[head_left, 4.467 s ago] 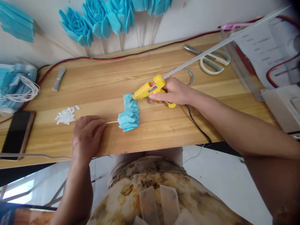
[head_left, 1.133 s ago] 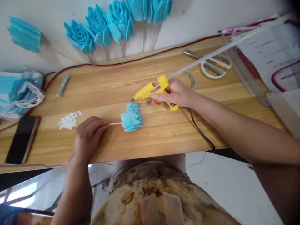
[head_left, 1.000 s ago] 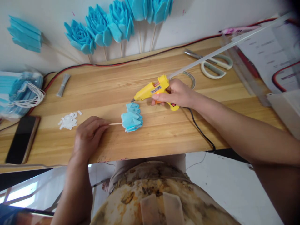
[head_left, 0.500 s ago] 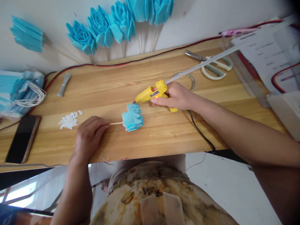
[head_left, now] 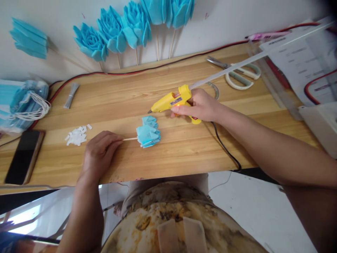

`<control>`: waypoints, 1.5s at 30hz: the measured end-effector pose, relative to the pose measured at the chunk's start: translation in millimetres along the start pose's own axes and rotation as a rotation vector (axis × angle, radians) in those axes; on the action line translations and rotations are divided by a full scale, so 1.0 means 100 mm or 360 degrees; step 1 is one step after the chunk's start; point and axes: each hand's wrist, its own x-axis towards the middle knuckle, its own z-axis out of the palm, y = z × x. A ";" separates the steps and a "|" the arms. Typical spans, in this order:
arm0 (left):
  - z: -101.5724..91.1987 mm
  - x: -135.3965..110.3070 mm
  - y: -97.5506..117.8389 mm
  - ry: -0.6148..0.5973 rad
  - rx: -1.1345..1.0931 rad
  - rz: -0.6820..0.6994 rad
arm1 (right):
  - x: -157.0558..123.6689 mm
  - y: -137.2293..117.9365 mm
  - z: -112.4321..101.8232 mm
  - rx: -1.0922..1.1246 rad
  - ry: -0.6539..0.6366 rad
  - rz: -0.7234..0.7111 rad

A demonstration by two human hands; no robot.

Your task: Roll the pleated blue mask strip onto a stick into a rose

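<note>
My left hand point(head_left: 102, 151) pinches the thin wooden stick point(head_left: 130, 139) of a blue artificial flower point(head_left: 148, 135), which lies sideways over the tabletop. One petal on the flower's far side sticks out from the rest. In my right hand point(head_left: 198, 107) is a yellow hot glue gun point(head_left: 171, 102) with its small light glowing. Its dark nozzle points left and sits just above the outlying petal, apart from it. A long clear glue stick point(head_left: 231, 70) runs out of the gun's back toward the upper right.
Finished blue flowers point(head_left: 113, 30) on sticks lean along the wall. Scissors point(head_left: 237, 72) and a tape roll point(head_left: 216, 92) lie beyond my right hand. On the left are white scraps point(head_left: 76, 136), a phone point(head_left: 25, 156), a bundle of ties point(head_left: 71, 95) and bagged face masks point(head_left: 23, 103). A black cord point(head_left: 226, 151) trails off the table's front edge.
The glue gun has lifted slightly off the petal, its nozzle now a little higher and to the left. My left hand and the flower stay in place.
</note>
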 end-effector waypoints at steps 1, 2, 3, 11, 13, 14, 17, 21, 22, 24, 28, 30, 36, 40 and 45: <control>0.00 0.00 0.00 -0.0003 0.0004 -0.0002 | 0.00 0.00 0.00 -0.0004 -0.0024 0.0002; 0.00 0.00 0.00 -0.0010 0.0009 -0.0003 | 0.00 0.01 0.00 -0.0013 -0.0036 0.0007; 0.00 0.00 -0.01 -0.0015 0.0014 -0.0004 | 0.00 0.01 0.00 -0.0026 -0.0041 0.0012; -0.01 0.00 0.00 0.0005 -0.0005 0.0052 | 0.01 -0.04 0.00 -0.0252 -0.0105 -0.0049; -0.01 0.00 0.01 0.0000 -0.0004 0.0057 | 0.01 -0.05 0.00 -0.0260 -0.0106 -0.0037; -0.01 0.00 0.01 -0.0001 -0.0003 0.0059 | 0.01 -0.05 0.00 -0.0258 -0.0104 -0.0029; -0.02 0.01 0.03 -0.0002 -0.0006 0.0062 | 0.01 -0.06 0.01 -0.0266 -0.0093 -0.0003; -0.02 0.01 0.03 -0.0032 -0.0016 0.0056 | 0.02 -0.04 0.02 -0.0298 -0.0070 0.0010; -0.02 0.01 0.03 -0.0034 -0.0014 0.0057 | 0.02 -0.03 0.02 -0.0303 -0.0065 0.0000; -0.01 0.00 0.02 -0.0033 -0.0003 0.0053 | 0.02 -0.01 0.02 -0.0300 -0.0042 -0.0025; -0.01 -0.01 -0.01 -0.0036 0.0021 0.0058 | 0.01 0.01 0.02 -0.0146 0.0016 -0.0021; -0.01 -0.02 -0.02 -0.0037 0.0026 0.0078 | 0.01 0.01 0.02 -0.0016 -0.0001 -0.0002; -0.01 -0.01 0.00 -0.0011 0.0010 0.0127 | 0.00 0.02 0.00 0.0069 -0.0086 0.0005; -0.01 -0.01 0.00 -0.0034 0.0020 0.0133 | 0.01 0.01 -0.01 -0.0150 -0.0126 -0.0034; -0.01 0.00 0.01 0.0006 0.0008 0.0110 | 0.01 -0.04 -0.01 -0.0288 -0.0159 -0.0099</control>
